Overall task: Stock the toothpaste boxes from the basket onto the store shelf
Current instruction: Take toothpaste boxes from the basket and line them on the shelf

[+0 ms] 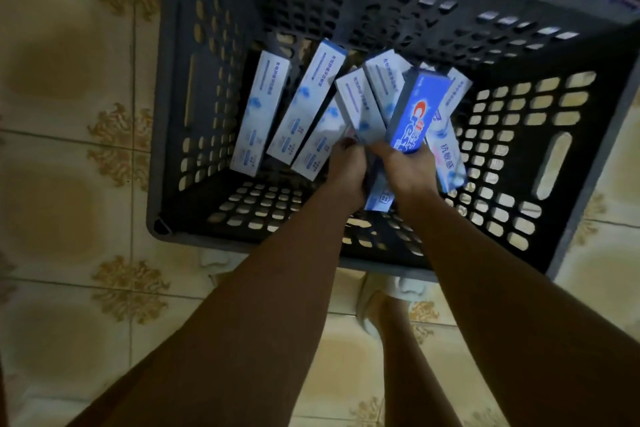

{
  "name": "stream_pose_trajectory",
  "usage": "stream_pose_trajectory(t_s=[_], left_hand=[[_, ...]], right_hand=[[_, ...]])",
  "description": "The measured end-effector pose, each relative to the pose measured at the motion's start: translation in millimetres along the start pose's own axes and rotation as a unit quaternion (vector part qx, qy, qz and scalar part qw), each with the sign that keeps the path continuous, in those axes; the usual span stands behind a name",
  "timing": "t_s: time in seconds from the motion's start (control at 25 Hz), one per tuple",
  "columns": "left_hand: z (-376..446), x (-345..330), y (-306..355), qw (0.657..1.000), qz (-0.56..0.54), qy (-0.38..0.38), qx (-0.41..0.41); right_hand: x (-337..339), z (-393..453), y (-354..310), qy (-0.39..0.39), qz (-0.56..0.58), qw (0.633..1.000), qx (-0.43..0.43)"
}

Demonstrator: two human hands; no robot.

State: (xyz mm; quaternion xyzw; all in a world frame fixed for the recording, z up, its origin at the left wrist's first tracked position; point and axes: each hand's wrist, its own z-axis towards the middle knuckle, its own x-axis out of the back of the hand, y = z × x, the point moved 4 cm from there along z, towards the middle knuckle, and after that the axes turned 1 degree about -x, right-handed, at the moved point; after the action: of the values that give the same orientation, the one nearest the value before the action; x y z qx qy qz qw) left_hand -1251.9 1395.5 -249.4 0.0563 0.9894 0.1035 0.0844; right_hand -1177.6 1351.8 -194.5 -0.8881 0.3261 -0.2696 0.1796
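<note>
While both arms reach into the dark basket (180, 114), the left hand (346, 168) and right hand (407, 166) curl their fingers around upright toothpaste boxes (412, 111).

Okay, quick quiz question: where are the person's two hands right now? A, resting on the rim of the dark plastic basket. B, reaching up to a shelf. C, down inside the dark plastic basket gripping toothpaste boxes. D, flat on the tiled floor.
C: the left hand and right hand are down inside the dark perforated plastic basket, gripping a fan of white and blue toothpaste boxes.
</note>
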Motion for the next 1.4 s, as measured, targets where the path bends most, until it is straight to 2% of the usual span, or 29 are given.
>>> stream_pose_trajectory(t_s=[0.12,0.24,0.4,0.64,0.88,1.0,1.16,1.28,1.4], left_hand=[[0.9,4.2,2.6,0.998,0.057,0.004,0.002],[-12.1,3.2,10.7,0.985,0.160,-0.012,-0.067],[-36.8,9.2,27.4,0.966,0.243,-0.009,-0.092],[-121.5,12.2,69.7,0.979,0.181,-0.074,-0.054],[-281.7,7.3,125.2,0.981,0.166,-0.077,-0.063],[-386.0,2.2,156.5,0.984,0.136,-0.086,-0.079],[-511.1,-8.2,189.5,0.972,0.125,-0.179,-0.083],[-598.4,-36.7,214.8,0.948,0.128,-0.265,-0.116],[-676.9,-76.6,240.3,0.930,0.127,-0.299,-0.169]], right_hand=[[17.5,14.7,-2.7,-0.011,-0.003,1.000,-0.026],[22.3,16.7,-1.8,-0.068,0.010,0.996,-0.062],[20.0,-12.1,-4.2,-0.128,-0.007,0.990,-0.061],[47.2,-80.2,-63.3,-0.190,-0.004,0.982,-0.020],[114.9,-197.3,-163.0,-0.247,-0.124,0.961,0.013],[148.1,-277.2,-222.0,-0.261,-0.136,0.954,0.052],[181.7,-369.4,-292.3,-0.260,-0.142,0.945,0.138],[196.6,-431.7,-349.5,-0.283,-0.205,0.910,0.222],[212.7,-488.3,-414.4,-0.306,-0.281,0.838,0.353]])
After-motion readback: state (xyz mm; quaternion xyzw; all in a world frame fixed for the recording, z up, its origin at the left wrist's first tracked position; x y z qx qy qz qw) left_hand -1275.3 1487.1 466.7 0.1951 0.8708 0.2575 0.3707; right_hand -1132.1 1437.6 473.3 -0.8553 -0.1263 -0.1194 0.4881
